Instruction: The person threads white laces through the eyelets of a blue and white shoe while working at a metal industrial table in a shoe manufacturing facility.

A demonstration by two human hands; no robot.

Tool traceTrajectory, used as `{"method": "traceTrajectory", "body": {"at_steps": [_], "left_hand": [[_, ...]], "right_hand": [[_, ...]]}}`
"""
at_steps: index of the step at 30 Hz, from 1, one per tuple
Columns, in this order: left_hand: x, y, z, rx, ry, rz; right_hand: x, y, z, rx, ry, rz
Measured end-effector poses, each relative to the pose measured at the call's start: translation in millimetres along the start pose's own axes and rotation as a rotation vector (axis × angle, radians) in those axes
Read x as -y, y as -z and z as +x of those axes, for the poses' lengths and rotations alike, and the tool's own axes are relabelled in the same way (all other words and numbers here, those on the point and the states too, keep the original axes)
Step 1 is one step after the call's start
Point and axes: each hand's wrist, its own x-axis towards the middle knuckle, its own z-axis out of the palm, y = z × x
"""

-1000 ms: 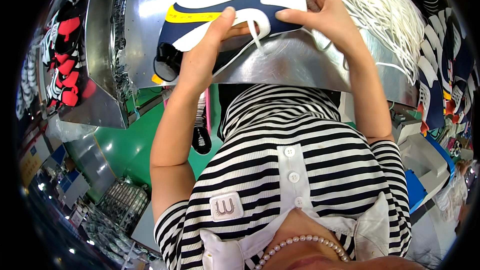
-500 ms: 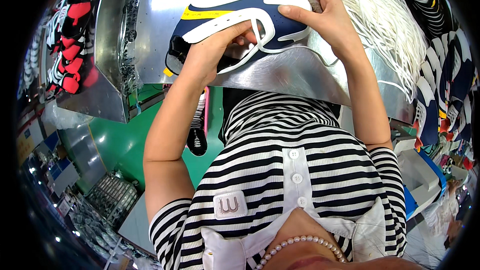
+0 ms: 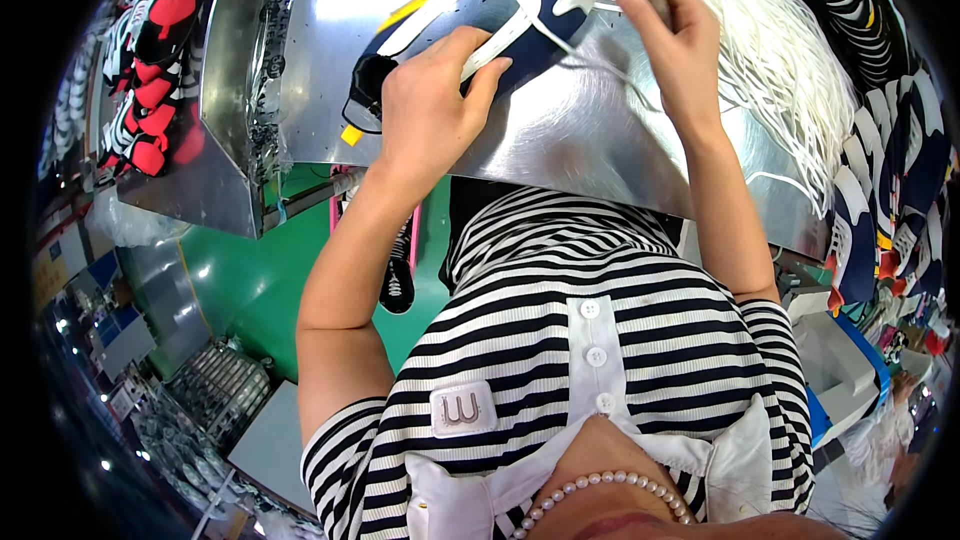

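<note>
A navy and white shoe upper point(image 3: 550, 50) with a yellow strip and black lining lies tilted over the metal tabletop. My left hand point(image 3: 435, 95) is closed on its near edge, thumb and fingers pinching the white eyelet strip point(image 3: 495, 45). From that strip a white shoelace point(image 3: 590, 62) trails right toward my right wrist, where it passes out of sight. My right hand point(image 3: 675, 45) is raised to the right of the upper, apart from it. Its fingers curl around a short grey-brown piece point(image 3: 658, 5), perhaps a handle; most of it is hidden.
A large bundle of white laces point(image 3: 780, 60) spreads over the table's right side. More navy and white uppers point(image 3: 870, 180) hang beyond it. Red and black shoe parts point(image 3: 150, 95) are stacked at the left, past a raised metal tray edge point(image 3: 225, 70). The table point(image 3: 600, 160) ends at my waist.
My right hand has come away from the upper and moved slightly right. The upper has turned and tipped up, and my left hand has shifted from inside it to its near edge.
</note>
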Motion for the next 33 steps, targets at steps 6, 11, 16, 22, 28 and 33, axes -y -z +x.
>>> {"method": "traceTrajectory", "body": {"at_steps": [6, 11, 16, 22, 28, 33], "left_hand": [[-25, 13, 9, -0.088, -0.135, 0.048], [-16, 43, 22, -0.267, -0.06, 0.002], [-7, 92, 32, -0.506, 0.1, -0.156], [-7, 52, 18, 0.091, -0.065, -0.056], [-16, 0, 11, 0.565, -0.035, 0.079], [-25, 8, 5, 0.426, -0.2, 0.129]], "right_hand": [[19, -17, -21, 0.263, -0.116, -0.129], [40, 8, -30, 0.399, 0.038, -0.332], [50, 60, -92, 0.586, -0.146, -0.52], [65, 83, -123, 0.672, -0.38, -0.066], [39, 34, -74, 0.24, -0.273, 0.194], [26, 11, -43, 0.219, -0.329, 0.328]]}}
